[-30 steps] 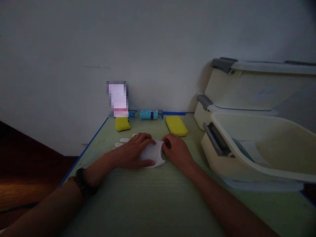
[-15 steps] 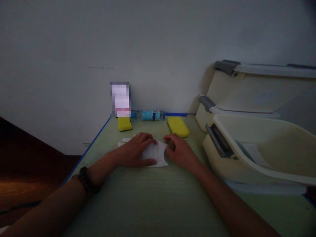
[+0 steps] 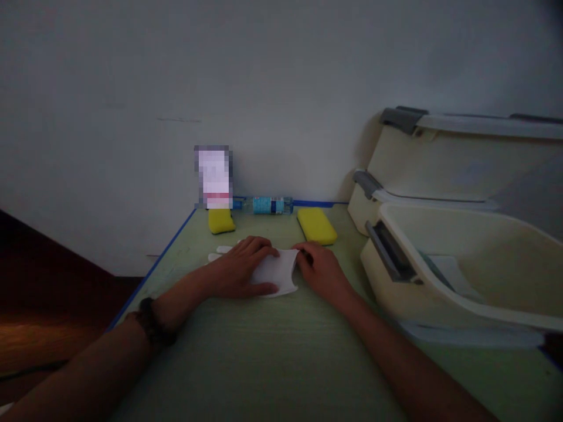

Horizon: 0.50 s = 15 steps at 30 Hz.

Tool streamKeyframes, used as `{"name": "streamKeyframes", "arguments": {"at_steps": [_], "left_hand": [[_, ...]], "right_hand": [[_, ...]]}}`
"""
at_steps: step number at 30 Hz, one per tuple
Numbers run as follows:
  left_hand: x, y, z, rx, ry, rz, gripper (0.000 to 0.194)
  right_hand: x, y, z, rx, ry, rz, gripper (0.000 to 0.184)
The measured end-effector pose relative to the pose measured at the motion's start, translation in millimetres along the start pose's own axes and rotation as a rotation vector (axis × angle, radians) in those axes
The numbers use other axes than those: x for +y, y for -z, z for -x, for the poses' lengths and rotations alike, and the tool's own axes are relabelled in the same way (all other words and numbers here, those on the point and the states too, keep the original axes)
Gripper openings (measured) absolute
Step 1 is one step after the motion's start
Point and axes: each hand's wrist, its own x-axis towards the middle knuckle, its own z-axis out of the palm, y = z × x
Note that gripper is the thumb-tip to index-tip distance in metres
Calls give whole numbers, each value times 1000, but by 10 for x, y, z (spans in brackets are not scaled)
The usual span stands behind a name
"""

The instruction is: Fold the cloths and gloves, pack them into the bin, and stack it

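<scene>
A white glove (image 3: 275, 274) lies flat on the green tabletop, its fingers pointing left and its cuff to the right. My left hand (image 3: 241, 266) rests palm down across the middle of the glove, thumb and fingers spread, covering part of it. At the upper corner of the cuff, the thumb and forefinger of my right hand (image 3: 319, 266) are pinched together on the fabric. Its other fingers are curled and partly hidden.
Behind the hands lie two yellow sponges, a left one (image 3: 221, 221) and a right one (image 3: 316, 226). A blue-labelled bottle (image 3: 268, 205) lies along the wall beside a blurred upright screen (image 3: 214, 176). Cream bins (image 3: 373, 272) stand on the right; the front one holds something white (image 3: 451, 272).
My right hand's fingers parted at the cuff half a second ago and are now pinched on its corner again. My left hand stays on the glove. The view has shifted slightly.
</scene>
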Motion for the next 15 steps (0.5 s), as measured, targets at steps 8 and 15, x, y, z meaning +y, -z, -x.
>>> {"name": "streamKeyframes", "arguments": {"at_steps": [8,15], "left_hand": [[-31,-21,-2,25,5,-18,53],[-85,-51,14,66,63,-70,54]], "right_hand": [[67,-24,0,130,7,-43,30],[-66,32,34,5,-16,-86,9]]}}
